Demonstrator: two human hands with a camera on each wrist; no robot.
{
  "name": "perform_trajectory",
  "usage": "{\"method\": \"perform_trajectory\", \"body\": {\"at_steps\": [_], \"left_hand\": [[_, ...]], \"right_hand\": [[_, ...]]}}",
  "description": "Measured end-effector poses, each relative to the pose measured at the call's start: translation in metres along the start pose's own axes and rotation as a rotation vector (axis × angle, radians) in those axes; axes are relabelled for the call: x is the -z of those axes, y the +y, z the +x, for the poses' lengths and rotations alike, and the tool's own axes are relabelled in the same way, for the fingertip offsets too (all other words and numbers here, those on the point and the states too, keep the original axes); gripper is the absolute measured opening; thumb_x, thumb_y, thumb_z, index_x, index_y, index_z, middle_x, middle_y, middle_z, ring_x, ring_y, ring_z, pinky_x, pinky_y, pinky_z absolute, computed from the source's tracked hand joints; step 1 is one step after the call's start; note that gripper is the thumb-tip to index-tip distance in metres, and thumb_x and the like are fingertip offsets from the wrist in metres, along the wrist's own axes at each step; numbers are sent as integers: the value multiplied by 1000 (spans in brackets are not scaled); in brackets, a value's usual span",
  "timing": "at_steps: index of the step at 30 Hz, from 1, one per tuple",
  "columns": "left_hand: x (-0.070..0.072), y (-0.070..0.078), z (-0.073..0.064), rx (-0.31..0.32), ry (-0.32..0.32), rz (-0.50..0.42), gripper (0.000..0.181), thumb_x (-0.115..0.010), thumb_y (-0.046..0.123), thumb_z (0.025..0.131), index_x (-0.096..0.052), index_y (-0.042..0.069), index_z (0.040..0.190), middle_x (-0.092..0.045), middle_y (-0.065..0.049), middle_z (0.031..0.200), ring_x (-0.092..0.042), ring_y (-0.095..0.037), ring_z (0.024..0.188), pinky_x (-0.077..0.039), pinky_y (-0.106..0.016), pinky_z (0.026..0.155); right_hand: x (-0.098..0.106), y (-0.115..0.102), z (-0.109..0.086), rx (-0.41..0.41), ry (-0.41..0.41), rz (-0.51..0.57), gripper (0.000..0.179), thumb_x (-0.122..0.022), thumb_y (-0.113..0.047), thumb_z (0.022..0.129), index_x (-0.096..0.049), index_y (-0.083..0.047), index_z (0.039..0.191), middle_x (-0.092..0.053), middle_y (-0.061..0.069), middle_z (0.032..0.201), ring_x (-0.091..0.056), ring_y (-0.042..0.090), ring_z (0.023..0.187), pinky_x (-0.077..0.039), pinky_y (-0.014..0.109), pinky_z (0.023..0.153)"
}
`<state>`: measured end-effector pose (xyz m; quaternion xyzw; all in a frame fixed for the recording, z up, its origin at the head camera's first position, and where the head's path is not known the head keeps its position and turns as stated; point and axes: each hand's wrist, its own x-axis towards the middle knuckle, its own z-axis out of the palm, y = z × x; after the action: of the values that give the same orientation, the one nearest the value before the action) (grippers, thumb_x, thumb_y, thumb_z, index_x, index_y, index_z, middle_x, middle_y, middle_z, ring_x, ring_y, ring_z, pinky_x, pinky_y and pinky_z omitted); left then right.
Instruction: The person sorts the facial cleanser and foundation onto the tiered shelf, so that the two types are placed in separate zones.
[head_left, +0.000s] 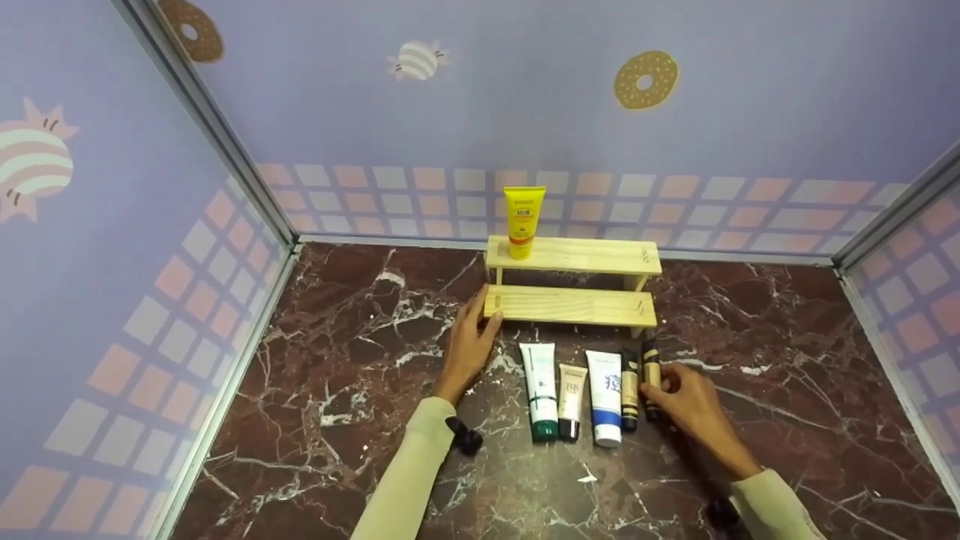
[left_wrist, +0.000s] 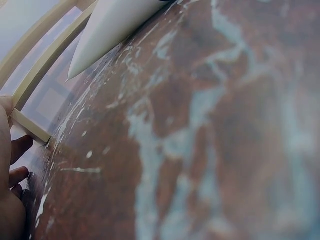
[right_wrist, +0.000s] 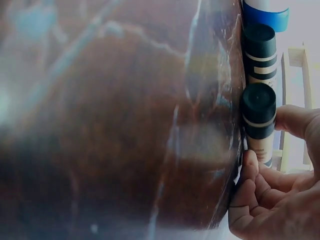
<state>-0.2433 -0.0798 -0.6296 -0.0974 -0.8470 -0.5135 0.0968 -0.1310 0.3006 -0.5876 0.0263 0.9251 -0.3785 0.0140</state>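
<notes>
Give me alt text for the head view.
The right hand pinches a black-and-beige tube, rightmost of five lying before a two-tier wooden stand, whose left end the left hand holds. A yellow tube stands on the upper tier.

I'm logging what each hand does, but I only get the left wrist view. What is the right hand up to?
Observer: The right hand holds the rightmost black-and-gold tube between thumb and fingers.
Operator: What lies next to that tube?
Observer: Just to its left lies a second black-and-gold tube.
Operator: Is anything standing upright?
Observer: Yes, a yellow tube, near the left end of the upper shelf.
</notes>
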Motion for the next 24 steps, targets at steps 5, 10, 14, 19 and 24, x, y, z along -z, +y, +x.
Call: {"method": "perform_trajectory", "body": {"at_steps": [5, 10, 14, 19, 24], "left_hand": [[0, -1, 1, 4, -11, 7, 68, -61, 39, 115, -38, 14, 174, -45, -23, 168, -47, -44, 153, -40, -64, 123], [0, -2, 1, 1, -17, 8, 68, -61, 39, 115, -38, 13, 173, -45, -23, 168, -46, -42, 154, -39, -62, 124], [-2, -2, 1, 6, -11, 18, 68, -61, 40, 115, -38, 14, 173, -45, -22, 168, -47, -42, 154, -39, -62, 124], [-2, -2, 1, 10, 3, 20, 68, -61, 41, 115, -39, 15, 173, -45, -22, 168, -47, -43, 153, -39, -62, 124], [-1, 0, 1, 15, 3, 13, 68, -61, 41, 115, -39, 14, 173, -45, -22, 169, -46, -43, 154, -38, -61, 125]], "right_hand": [[1, -2, -1, -5, 12, -14, 41, -85, -17, 95, -72, 13, 119, -78, 16, 90, -68, 19, 70, -55, 32, 60], [6, -2, -4, -19, 20, 10, 33, -85, -15, 94, -74, 10, 114, -79, 15, 91, -71, 20, 75, -56, 30, 66], [11, 0, -6, -48, 13, 53, 33, -85, -14, 95, -74, 9, 116, -78, 11, 89, -69, 16, 73, -54, 25, 63], [19, 1, -6, -51, 12, 92, 37, -85, -14, 96, -73, 11, 120, -77, 11, 90, -65, 15, 74, -52, 24, 63], [26, 0, -4, -64, 32, 106, 37, -84, -15, 98, -73, 11, 121, -76, 12, 92, -63, 15, 74, -51, 23, 62]]}}
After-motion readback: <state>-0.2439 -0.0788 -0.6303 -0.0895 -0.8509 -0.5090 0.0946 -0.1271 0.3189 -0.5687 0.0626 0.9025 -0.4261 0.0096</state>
